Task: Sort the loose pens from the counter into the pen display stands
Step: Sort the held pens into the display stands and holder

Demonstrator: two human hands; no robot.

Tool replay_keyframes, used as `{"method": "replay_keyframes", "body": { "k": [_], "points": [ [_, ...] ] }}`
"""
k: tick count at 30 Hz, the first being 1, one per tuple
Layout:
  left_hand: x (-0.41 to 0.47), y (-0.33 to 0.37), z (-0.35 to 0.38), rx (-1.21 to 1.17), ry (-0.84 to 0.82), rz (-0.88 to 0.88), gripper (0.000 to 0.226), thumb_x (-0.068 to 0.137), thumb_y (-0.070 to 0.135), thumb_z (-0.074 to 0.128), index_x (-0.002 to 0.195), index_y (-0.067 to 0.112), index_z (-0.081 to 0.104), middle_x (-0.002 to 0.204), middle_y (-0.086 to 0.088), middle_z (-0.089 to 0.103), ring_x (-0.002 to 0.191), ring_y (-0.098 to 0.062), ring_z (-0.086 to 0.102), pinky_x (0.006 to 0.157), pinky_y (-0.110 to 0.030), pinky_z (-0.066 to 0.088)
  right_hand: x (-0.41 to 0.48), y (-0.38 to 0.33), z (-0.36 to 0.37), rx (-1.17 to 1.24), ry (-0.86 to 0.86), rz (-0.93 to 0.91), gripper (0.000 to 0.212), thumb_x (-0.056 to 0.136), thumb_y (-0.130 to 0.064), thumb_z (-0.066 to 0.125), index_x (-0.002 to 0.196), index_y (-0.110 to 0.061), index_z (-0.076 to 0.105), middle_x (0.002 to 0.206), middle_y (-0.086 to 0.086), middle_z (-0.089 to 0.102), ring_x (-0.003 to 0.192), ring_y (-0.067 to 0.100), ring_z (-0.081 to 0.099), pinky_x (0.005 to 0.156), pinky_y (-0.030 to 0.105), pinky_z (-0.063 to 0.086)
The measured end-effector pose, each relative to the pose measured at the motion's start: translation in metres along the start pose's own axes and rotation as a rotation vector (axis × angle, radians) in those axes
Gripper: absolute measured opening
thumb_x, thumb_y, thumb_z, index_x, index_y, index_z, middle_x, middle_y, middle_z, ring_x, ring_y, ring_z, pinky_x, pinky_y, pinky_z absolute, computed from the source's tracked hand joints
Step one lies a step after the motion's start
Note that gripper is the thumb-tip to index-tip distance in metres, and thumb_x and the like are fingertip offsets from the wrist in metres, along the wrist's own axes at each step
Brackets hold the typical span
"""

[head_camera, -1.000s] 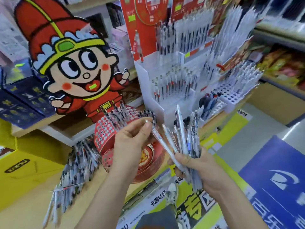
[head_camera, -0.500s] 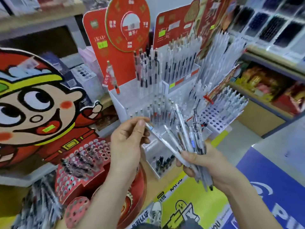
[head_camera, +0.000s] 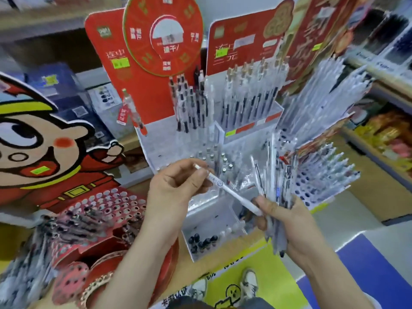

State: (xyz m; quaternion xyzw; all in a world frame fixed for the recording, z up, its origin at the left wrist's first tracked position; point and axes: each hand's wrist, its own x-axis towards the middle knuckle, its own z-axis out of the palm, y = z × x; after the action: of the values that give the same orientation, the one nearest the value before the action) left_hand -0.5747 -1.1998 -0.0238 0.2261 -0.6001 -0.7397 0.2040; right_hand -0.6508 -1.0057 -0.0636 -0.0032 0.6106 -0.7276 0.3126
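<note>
Left hand (head_camera: 178, 188) was raised mid-frame, palm down, fingers curled; thumb & forefinger pinched the top end of a white pen (head_camera: 234, 196); pen slanted down-right, lower end at right hand (head_camera: 289, 224); right hand was wrapped tight round a pen bundle (head_camera: 275, 175), fanned upward, in front of white stand (head_camera: 160, 139); red stand (head_camera: 100, 219) sat lower left w/ pens in holes.

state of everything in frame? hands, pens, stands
left hand: pinches top end of white pen
right hand: grips pen bundle
white pen: tilted, lower end at right hand
pen bundle: fanned, roughly upright
white stand: partly filled
red stand: partly filled, many holes free
loose pens: heaped on counter, blurred
</note>
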Motion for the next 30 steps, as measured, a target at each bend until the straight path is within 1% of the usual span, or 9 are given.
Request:
{"method": "replay_keyframes", "body": {
  "k": [4, 7, 11, 15, 17, 21, 25, 27, 30],
  "points": [
    [-0.009, 0.000, 0.024, -0.036, 0.217, 0.062, 0.017, 0.075, 0.024, 0.064, 0.084, 0.010, 0.067, 0.066, 0.002, 0.063, 0.057, -0.011, 0.056, 0.056, -0.021, 0.049, 0.020, -0.012, -0.033, -0.004, -0.102, 0.054, 0.071, 0.045, -0.040, 0.096, 0.089, 0.006, 0.065, 0.069, 0.020, 0.063, 0.047, 0.022, 0.056, 0.044, 0.028, 0.046],
    [-0.020, 0.001, 0.034, 0.019, 0.302, 0.086, 0.021, 0.077, 0.024, 0.062, 0.086, 0.006, 0.065, 0.062, 0.003, 0.061, 0.054, -0.010, 0.054, 0.053, -0.019, 0.047, 0.028, -0.027, -0.043, -0.022, -0.287, 0.123, 0.064, 0.037, -0.044, 0.097, 0.078, -0.001, 0.072, 0.062, 0.019, 0.060, 0.045, 0.023, 0.053, 0.046, 0.028, 0.047],
    [-0.041, 0.001, 0.034, 0.055, 0.421, 0.073, 0.015, 0.091, 0.013, 0.056, 0.095, 0.005, 0.067, 0.065, -0.001, 0.059, 0.055, -0.009, 0.054, 0.046, -0.014, 0.042, 0.031, -0.030, -0.035, -0.021, -0.414, 0.234, 0.064, 0.060, -0.019, 0.085, 0.110, 0.014, 0.061, 0.044, 0.014, 0.051, 0.039, 0.020, 0.051, 0.048, 0.024, 0.050],
    [-0.055, 0.002, 0.027, 0.051, 0.511, 0.104, 0.015, 0.093, 0.012, 0.053, 0.093, 0.011, 0.068, 0.073, -0.007, 0.062, 0.062, -0.015, 0.056, 0.054, -0.019, 0.048, 0.028, -0.023, -0.013, -0.129, -0.544, 0.302, 0.096, 0.035, -0.034, 0.099, 0.108, 0.012, 0.059, 0.083, 0.027, 0.070, 0.062, 0.033, 0.064, 0.048, 0.030, 0.052],
    [-0.060, 0.003, 0.019, 0.061, 0.547, 0.115, 0.016, 0.094, 0.010, 0.053, 0.092, 0.012, 0.069, 0.078, -0.009, 0.064, 0.065, -0.016, 0.058, 0.058, -0.022, 0.051, 0.025, -0.017, -0.002, -0.146, -0.580, 0.321, 0.103, 0.024, -0.042, 0.099, 0.105, 0.008, 0.060, 0.090, 0.028, 0.071, 0.070, 0.039, 0.067, 0.048, 0.031, 0.053],
    [-0.070, 0.005, -0.007, 0.127, 0.610, 0.120, 0.018, 0.095, 0.010, 0.053, 0.091, 0.015, 0.070, 0.073, 0.000, 0.063, 0.068, -0.015, 0.058, 0.067, -0.032, 0.053, 0.019, -0.007, 0.021, -0.039, -0.608, 0.348, 0.076, 0.021, -0.039, 0.100, 0.082, -0.004, 0.071, 0.074, 0.019, 0.069, 0.053, 0.028, 0.064, 0.045, 0.027, 0.050],
    [-0.075, 0.009, -0.032, 0.156, 0.606, 0.103, 0.019, 0.096, 0.009, 0.051, 0.097, 0.012, 0.070, 0.072, 0.004, 0.063, 0.070, -0.013, 0.059, 0.070, -0.031, 0.056, 0.010, 0.001, 0.044, -0.061, -0.613, 0.323, 0.083, 0.033, -0.030, 0.101, 0.097, 0.006, 0.063, 0.073, 0.017, 0.069, 0.054, 0.026, 0.063, 0.050, 0.028, 0.052],
    [-0.074, 0.011, -0.042, 0.141, 0.587, 0.079, 0.020, 0.097, 0.011, 0.051, 0.102, 0.013, 0.070, 0.073, 0.005, 0.063, 0.070, -0.011, 0.060, 0.072, -0.029, 0.057, 0.006, 0.002, 0.055, -0.056, -0.616, 0.306, 0.053, 0.054, -0.014, 0.089, 0.095, 0.007, 0.062, 0.070, 0.016, 0.068, 0.052, 0.024, 0.063, 0.048, 0.028, 0.052],
    [-0.071, 0.014, -0.057, 0.071, 0.541, 0.042, 0.024, 0.099, 0.017, 0.048, 0.105, 0.013, 0.071, 0.080, 0.000, 0.065, 0.075, -0.012, 0.062, 0.071, -0.029, 0.057, 0.001, 0.004, 0.067, -0.072, -0.617, 0.291, 0.026, 0.062, 0.000, 0.072, 0.086, 0.004, 0.065, 0.067, 0.017, 0.066, 0.050, 0.022, 0.060, 0.046, 0.026, 0.050]
  ]
}}
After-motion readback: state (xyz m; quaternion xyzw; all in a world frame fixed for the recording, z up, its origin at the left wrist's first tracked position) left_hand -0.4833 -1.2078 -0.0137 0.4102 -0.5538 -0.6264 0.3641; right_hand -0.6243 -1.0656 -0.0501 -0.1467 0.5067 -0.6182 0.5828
